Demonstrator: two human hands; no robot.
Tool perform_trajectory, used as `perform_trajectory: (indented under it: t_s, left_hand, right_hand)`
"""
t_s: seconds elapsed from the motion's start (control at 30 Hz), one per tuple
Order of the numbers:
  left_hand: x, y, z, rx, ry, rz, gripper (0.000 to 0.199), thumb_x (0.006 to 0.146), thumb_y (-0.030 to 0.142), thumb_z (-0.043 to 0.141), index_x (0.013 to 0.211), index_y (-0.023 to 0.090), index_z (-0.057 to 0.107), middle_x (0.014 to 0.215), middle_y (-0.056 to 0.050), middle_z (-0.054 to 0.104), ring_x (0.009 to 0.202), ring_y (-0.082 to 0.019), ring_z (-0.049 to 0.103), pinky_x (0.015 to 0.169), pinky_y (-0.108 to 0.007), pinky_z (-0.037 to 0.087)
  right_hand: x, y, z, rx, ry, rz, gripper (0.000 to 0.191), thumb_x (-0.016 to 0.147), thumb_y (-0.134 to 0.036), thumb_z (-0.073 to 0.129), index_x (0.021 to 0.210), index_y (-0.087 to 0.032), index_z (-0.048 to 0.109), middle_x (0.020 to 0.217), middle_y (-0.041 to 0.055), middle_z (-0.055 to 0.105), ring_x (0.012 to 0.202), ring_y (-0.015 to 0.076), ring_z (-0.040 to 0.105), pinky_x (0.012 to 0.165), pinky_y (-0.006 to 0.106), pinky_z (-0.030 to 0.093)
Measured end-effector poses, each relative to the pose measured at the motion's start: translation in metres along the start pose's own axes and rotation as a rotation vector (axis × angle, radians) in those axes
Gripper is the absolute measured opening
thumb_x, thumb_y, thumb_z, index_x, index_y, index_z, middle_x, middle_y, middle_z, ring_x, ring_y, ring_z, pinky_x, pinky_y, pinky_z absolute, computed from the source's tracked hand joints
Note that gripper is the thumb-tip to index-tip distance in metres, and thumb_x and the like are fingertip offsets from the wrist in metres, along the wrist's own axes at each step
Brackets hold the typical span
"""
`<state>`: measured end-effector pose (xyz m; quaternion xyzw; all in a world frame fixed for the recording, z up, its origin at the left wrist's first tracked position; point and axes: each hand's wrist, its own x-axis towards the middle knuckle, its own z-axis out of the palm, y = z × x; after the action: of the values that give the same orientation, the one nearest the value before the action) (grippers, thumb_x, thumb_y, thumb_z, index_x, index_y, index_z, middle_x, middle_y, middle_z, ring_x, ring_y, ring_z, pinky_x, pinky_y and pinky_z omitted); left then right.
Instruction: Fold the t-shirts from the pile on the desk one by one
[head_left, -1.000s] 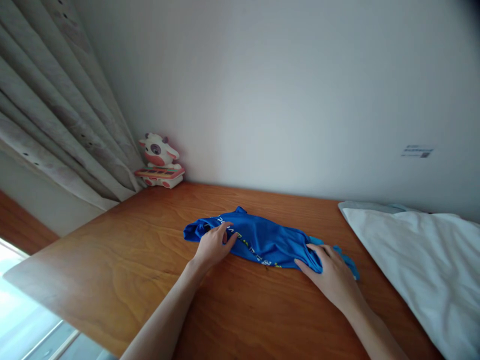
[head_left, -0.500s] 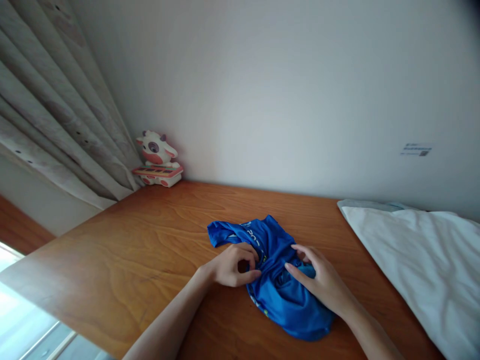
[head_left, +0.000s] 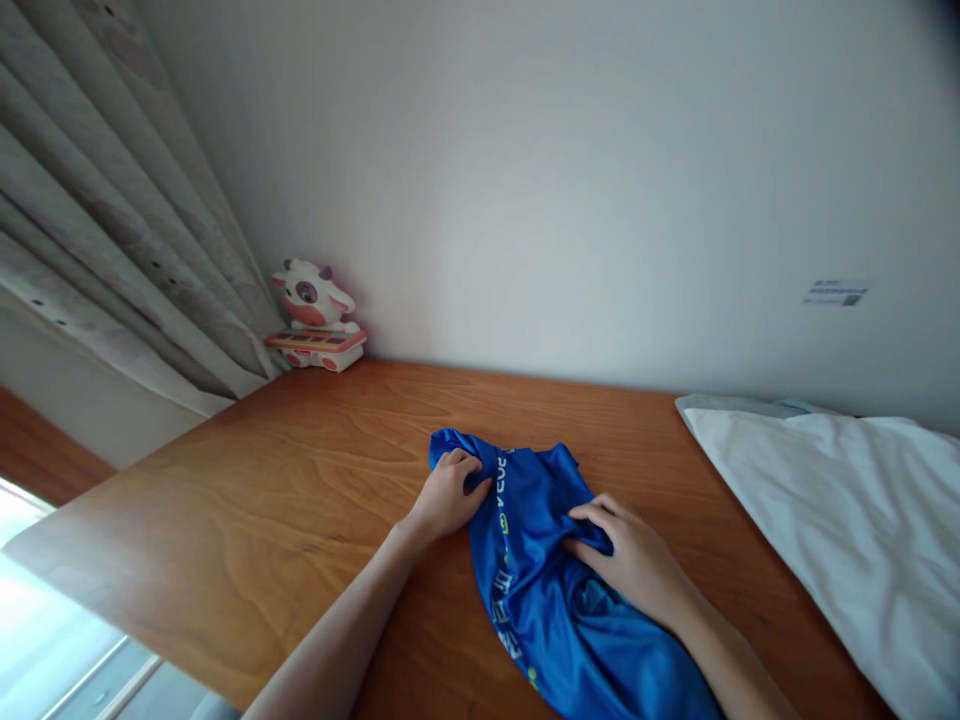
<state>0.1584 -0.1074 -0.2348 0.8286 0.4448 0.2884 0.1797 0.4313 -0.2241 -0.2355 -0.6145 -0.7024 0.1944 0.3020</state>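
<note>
A shiny blue jersey [head_left: 536, 500] with white and yellow lettering lies crumpled on the wooden tabletop. Its lower part bulges toward me and runs out of the bottom of the view. My left hand [head_left: 454, 492] is closed on the fabric at the upper left, beside what looks like a sleeve. On the other side, my right hand [head_left: 630, 555] pinches a raised fold near the middle of the jersey. Inner, lighter blue cloth shows below the right hand's fingers.
A toy cow with a keyboard [head_left: 319, 318] stands at the back left by the curtain [head_left: 112, 200]. White cloth [head_left: 832, 500] lies along the right side. A pale wall [head_left: 555, 190] bounds the wooden tabletop [head_left: 300, 480] behind.
My left hand has moved up and away from me, onto the cloth near the sleeve. The jersey is more spread out, with more lettering showing, and reaches farther toward me. My right hand has closed on a fold.
</note>
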Motion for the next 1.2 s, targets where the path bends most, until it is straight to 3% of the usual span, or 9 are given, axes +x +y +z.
perform_trajectory:
  t_s: [0.3,0.43,0.57,0.67,0.73,0.8,0.97,1.1,1.2]
  left_hand:
    - [0.014,0.001,-0.011,-1.019,0.192,-0.433,0.057,0.070,0.071,0.075,0.087,0.022,0.052,0.060,0.008,0.052,0.053,-0.011,0.053,0.052,-0.022,0.047]
    - [0.014,0.000,-0.013,-0.888,0.214,-0.437,0.052,0.074,0.069,0.071,0.089,0.022,0.055,0.055,0.010,0.046,0.045,-0.009,0.044,0.045,-0.020,0.037]
    - [0.007,-0.001,-0.017,-0.312,0.213,-0.369,0.026,0.084,0.046,0.065,0.092,0.022,0.060,0.053,0.008,0.046,0.047,-0.013,0.045,0.051,-0.025,0.037]
    - [0.000,0.005,-0.020,0.045,0.246,-0.116,0.031,0.082,0.031,0.065,0.112,0.022,0.063,0.077,-0.001,0.063,0.077,-0.023,0.062,0.079,-0.037,0.051]
    - [-0.003,0.013,-0.018,0.113,0.189,0.083,0.044,0.085,0.030,0.063,0.128,0.021,0.060,0.105,-0.008,0.067,0.101,-0.028,0.062,0.097,-0.045,0.049]
    - [-0.007,0.021,-0.015,0.143,0.075,0.207,0.048,0.088,0.032,0.061,0.135,0.022,0.059,0.118,-0.011,0.065,0.109,-0.029,0.059,0.101,-0.047,0.048]
    - [-0.010,0.038,-0.006,0.068,-0.043,0.308,0.038,0.085,0.024,0.061,0.122,0.023,0.069,0.117,-0.011,0.067,0.104,-0.028,0.061,0.097,-0.044,0.049]
    - [-0.011,0.053,-0.006,-0.234,-0.091,0.111,0.030,0.093,0.039,0.061,0.116,0.022,0.070,0.093,-0.006,0.075,0.086,-0.024,0.068,0.085,-0.036,0.050]
    - [-0.013,0.062,-0.007,-0.471,-0.193,-0.031,0.035,0.093,0.050,0.061,0.112,0.022,0.072,0.091,-0.005,0.076,0.083,-0.024,0.069,0.075,-0.031,0.050]
  right_hand:
    - [0.003,0.028,-0.018,0.152,0.465,0.224,0.036,0.083,-0.060,0.058,0.082,-0.025,0.066,0.081,0.0053,0.071,0.077,0.0248,0.067,0.073,0.035,0.051]
    - [0.002,0.026,-0.023,0.241,0.383,0.205,0.049,0.087,-0.068,0.052,0.065,-0.026,0.066,0.087,0.0060,0.073,0.084,0.0242,0.068,0.078,0.033,0.050]
    - [-0.001,0.021,-0.023,0.249,0.175,0.255,0.071,0.094,-0.071,0.038,0.041,-0.026,0.051,0.066,0.0057,0.069,0.072,0.0218,0.067,0.078,0.033,0.049]
    - [-0.001,0.022,-0.016,0.122,0.212,0.280,0.052,0.084,-0.074,0.054,0.076,-0.025,0.072,0.068,0.0028,0.068,0.068,0.0230,0.066,0.069,0.033,0.048]
    - [-0.001,0.025,-0.010,0.024,0.260,0.279,0.061,0.079,-0.073,0.061,0.112,-0.024,0.070,0.074,0.0014,0.069,0.071,0.0240,0.067,0.069,0.034,0.049]
    - [0.000,0.028,-0.005,-0.059,0.220,0.298,0.062,0.079,-0.070,0.059,0.119,-0.023,0.066,0.071,-0.0002,0.065,0.068,0.0238,0.065,0.066,0.034,0.046]
    - [0.004,0.026,-0.003,-0.162,0.168,0.330,0.023,0.080,-0.048,0.054,0.075,-0.026,0.059,0.076,0.0049,0.067,0.073,0.0252,0.065,0.064,0.033,0.043]
    - [0.002,0.001,-0.011,0.055,0.319,0.365,0.026,0.086,-0.051,0.049,0.079,-0.027,0.055,0.073,0.0042,0.068,0.074,0.0259,0.067,0.067,0.034,0.048]
    - [-0.006,-0.034,-0.016,0.329,0.102,0.106,0.026,0.089,-0.052,0.058,0.091,-0.026,0.061,0.089,0.0023,0.073,0.086,0.0233,0.070,0.079,0.032,0.053]
